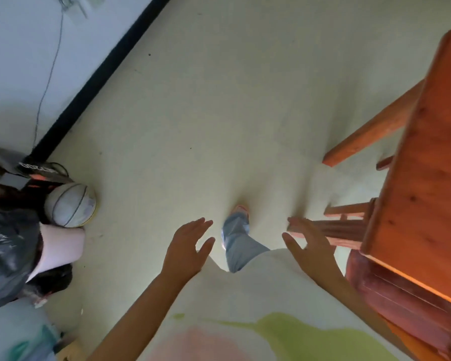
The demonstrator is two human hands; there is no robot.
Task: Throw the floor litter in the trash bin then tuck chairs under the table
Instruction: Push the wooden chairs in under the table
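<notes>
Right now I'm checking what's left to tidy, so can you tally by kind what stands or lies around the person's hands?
Wooden table: 1
Wooden chair: 1
Basketball: 1
Trash bin with black bag: 1
Open, empty hands: 2, left hand and right hand
Total: 6

A single head-worn camera looks steeply down the person's front onto the pale floor (206,113), close enough that the shirt fills the bottom edge. The wide lens bends straight lines toward the edges. The wooden desk (422,183) runs along the right border, the trash bin (8,251) sits at the left, and the wall's black baseboard (99,74) crosses the upper left corner.
</notes>
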